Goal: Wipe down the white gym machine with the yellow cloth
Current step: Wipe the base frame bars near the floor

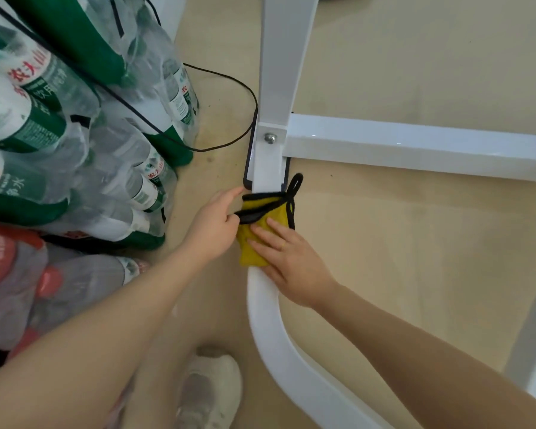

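Cloth point(262, 230): yellow, black-edged, folded, with a black loop at its upper right corner; draped over the curved white frame tube point(271, 329) at centre frame, just below the bolted joint. Pressed flat by the right hand point(288, 261), fingers straight. Pinched at its black edge by the left hand point(212, 226). Lower cloth hidden under the right palm. Frame cut off at the right edge. Shoe point(211, 393) at bottom blurred.

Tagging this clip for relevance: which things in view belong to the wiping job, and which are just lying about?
Part of the job:
yellow cloth
white frame
left hand, pinching the cloth's edge
right hand, pressing the cloth flat

Lying about:
packs of water bottles
black cable
floor
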